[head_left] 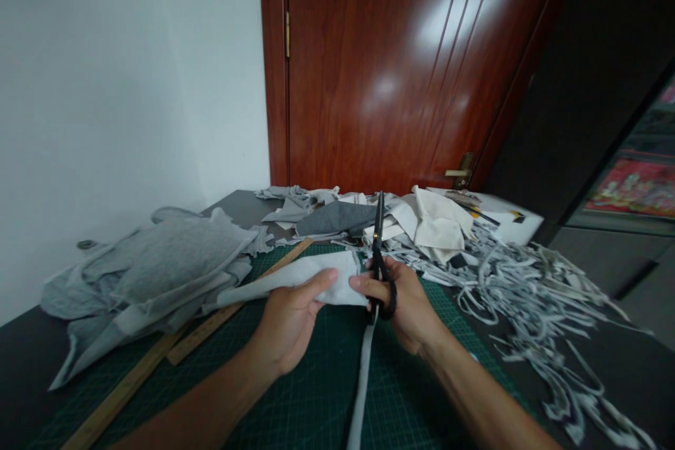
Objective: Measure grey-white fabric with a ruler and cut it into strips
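A light grey piece of fabric (295,274) is stretched above the green cutting mat (316,365). My left hand (292,316) pinches it with the thumb on top. My right hand (403,302) is closed round the handles of black scissors (378,239), whose blades point up and away. The right thumb also presses on the fabric's right end. From under the right hand a narrow grey strip (363,380) hangs down toward the front of the mat; where its upper end is held is hidden.
Grey cloth is heaped (179,260) on the left. Two wooden rulers (203,334) lie on the mat. Folded scraps (337,218) and cream cloth (437,221) lie behind, tangled strips (527,302) on the right. A white box (517,225) stands before the door (390,84).
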Action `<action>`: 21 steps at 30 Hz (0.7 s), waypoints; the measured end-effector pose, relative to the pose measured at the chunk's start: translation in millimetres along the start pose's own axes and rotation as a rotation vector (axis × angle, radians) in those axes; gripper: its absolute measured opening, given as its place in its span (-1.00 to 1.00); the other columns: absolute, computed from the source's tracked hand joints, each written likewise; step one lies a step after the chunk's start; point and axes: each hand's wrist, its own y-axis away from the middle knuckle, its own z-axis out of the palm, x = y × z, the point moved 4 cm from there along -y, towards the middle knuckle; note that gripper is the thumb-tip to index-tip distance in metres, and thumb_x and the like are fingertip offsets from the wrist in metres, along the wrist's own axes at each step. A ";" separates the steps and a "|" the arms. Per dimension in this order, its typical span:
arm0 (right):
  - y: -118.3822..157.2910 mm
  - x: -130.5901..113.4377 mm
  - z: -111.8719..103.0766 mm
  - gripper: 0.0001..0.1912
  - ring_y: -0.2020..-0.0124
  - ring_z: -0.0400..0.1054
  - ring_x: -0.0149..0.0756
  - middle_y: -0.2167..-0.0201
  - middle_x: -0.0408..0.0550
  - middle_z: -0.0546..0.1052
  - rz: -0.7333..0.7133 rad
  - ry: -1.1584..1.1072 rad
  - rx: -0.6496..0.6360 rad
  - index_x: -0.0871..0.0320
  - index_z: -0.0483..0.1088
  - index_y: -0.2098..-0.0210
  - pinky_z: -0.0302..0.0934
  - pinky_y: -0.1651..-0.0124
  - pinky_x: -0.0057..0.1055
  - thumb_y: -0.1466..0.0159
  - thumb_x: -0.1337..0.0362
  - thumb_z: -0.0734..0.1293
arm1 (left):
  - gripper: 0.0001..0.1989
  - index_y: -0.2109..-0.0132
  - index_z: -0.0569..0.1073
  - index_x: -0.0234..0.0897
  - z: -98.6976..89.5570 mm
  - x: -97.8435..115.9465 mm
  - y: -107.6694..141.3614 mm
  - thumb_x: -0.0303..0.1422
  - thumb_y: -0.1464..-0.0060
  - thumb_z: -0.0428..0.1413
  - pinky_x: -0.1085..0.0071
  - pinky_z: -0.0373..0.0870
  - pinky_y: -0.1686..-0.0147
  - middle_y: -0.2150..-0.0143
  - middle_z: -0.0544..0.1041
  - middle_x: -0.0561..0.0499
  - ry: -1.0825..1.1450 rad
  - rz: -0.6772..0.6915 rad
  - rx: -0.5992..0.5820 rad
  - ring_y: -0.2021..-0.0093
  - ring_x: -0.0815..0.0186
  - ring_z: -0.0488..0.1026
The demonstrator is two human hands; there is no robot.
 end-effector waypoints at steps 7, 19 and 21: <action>-0.7 -2.0 2.0 -0.33 0.64 0.30 -0.41 0.59 -0.28 0.54 -0.064 0.019 -0.017 0.10 0.43 0.31 0.19 0.61 -0.51 0.24 0.07 0.80 | -0.69 0.10 0.73 -0.40 3.6 1.5 0.0 -0.43 0.04 0.49 0.06 0.40 -0.37 -0.05 0.74 -0.25 -0.023 -0.128 -0.201 -0.27 -0.14 0.57; 1.8 1.0 0.8 -0.35 0.73 0.39 -0.36 0.65 -0.21 0.54 -0.122 0.159 -0.034 0.11 0.43 0.33 0.15 0.69 -0.53 0.03 -0.24 0.69 | -0.71 0.18 0.70 -0.37 16.8 40.7 -26.0 -0.34 0.07 0.47 -0.03 0.49 -0.24 0.09 0.76 -0.20 -0.163 0.046 -0.152 -0.16 -0.13 0.62; 5.8 2.3 1.3 -0.35 0.74 0.38 -0.35 0.65 -0.20 0.52 -0.137 0.206 -0.075 0.11 0.44 0.35 0.14 0.70 -0.52 -0.01 -0.29 0.65 | -0.69 0.16 0.69 -0.33 19.4 57.1 -36.5 -0.40 0.10 0.47 -0.01 0.44 -0.30 0.06 0.76 -0.14 -0.123 0.154 -0.127 -0.20 -0.09 0.60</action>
